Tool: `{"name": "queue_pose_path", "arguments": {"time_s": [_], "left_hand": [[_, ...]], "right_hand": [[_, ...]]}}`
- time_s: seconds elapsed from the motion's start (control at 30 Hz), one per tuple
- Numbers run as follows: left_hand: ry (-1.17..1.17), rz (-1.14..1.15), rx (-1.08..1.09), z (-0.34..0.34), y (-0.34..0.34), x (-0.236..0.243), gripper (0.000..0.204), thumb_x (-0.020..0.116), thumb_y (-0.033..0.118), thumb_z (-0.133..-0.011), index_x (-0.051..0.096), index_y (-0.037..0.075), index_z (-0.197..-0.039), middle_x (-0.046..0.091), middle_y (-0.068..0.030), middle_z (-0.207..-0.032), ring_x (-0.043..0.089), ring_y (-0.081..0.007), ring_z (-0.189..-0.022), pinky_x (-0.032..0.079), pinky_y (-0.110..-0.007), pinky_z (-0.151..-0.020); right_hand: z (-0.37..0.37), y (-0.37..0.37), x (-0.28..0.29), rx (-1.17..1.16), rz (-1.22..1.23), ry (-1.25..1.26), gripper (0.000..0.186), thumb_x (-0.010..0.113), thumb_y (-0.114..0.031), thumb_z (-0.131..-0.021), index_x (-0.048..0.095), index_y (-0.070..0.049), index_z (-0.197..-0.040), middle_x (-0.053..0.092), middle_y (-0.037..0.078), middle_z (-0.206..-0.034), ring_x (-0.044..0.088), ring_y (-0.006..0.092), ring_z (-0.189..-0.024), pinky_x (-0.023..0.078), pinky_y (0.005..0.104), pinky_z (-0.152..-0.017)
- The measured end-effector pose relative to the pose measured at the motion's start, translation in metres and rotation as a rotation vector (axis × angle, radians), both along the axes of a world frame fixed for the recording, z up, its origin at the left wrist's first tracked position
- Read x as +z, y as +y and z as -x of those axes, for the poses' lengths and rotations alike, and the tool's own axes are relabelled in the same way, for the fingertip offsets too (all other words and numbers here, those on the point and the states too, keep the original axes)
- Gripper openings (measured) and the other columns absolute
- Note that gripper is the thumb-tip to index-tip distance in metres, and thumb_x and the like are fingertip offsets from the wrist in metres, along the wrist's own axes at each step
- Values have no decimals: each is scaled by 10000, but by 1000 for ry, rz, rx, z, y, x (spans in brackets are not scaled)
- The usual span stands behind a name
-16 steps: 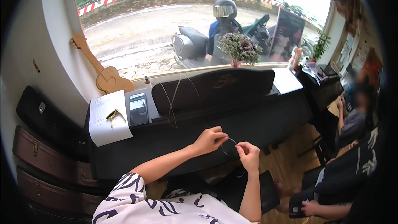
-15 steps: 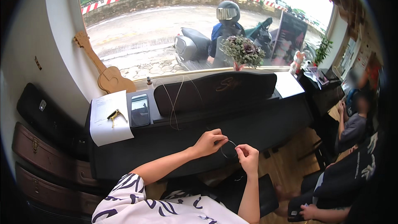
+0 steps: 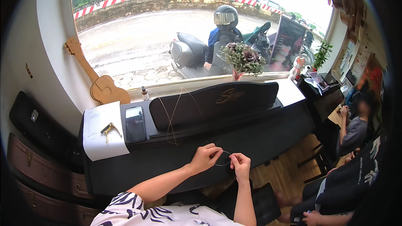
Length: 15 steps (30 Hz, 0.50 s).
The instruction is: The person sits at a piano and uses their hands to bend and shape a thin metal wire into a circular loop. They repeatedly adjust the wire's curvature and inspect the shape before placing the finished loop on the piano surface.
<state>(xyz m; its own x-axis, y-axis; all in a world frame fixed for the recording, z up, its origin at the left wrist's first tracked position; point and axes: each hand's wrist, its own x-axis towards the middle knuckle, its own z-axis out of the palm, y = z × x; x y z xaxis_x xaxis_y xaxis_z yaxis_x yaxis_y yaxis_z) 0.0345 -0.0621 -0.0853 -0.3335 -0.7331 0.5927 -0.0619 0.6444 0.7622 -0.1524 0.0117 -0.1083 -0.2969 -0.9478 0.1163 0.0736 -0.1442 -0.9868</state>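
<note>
Over the front edge of a black piano-like cabinet, both my hands grip a thin wire-like string, bent into a small loop between them. My left hand pinches one side with thumb and fingers. Close by on its right, my right hand is closed on the other side, fingertips pressed together. Further thin loose strings cross each other in front of the cabinet's raised back panel. A gold and black guitar capo lies on a white paper sheet, left of a dark phone.
A wooden guitar-shaped piece and a small bottle stand by the window. Flowers are behind the panel. Instrument cases line the left wall. People sit at right, one in a black shirt nearest. A black padded seat is below.
My hands have come slightly closer together and the string's loop looks smaller and flatter. The whole view has shifted a little, with both hands now lower and further left in it.
</note>
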Motion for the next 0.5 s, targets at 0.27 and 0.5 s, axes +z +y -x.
{"name": "queue_pose_path", "arguments": {"time_s": [0.27,0.5], "left_hand": [[33,-26,50,0,-2,3,69,697,33,-932,727,0,-984,604,-78,-736,553,-138,-548,420,-286,-499],[53,-8,70,-1,-2,8,85,675,17,-947,727,9,-1014,579,-61,-722,504,-117,-538,394,-277,-499]], "right_hand": [[11,-1,-5,-100,61,-289,108,620,-78,-1006,658,9,-954,593,19,-723,532,77,-569,452,223,-527],[9,-1,-7,-132,76,-307,104,596,-82,-1022,635,-2,-968,565,7,-723,508,78,-578,438,224,-543]]}}
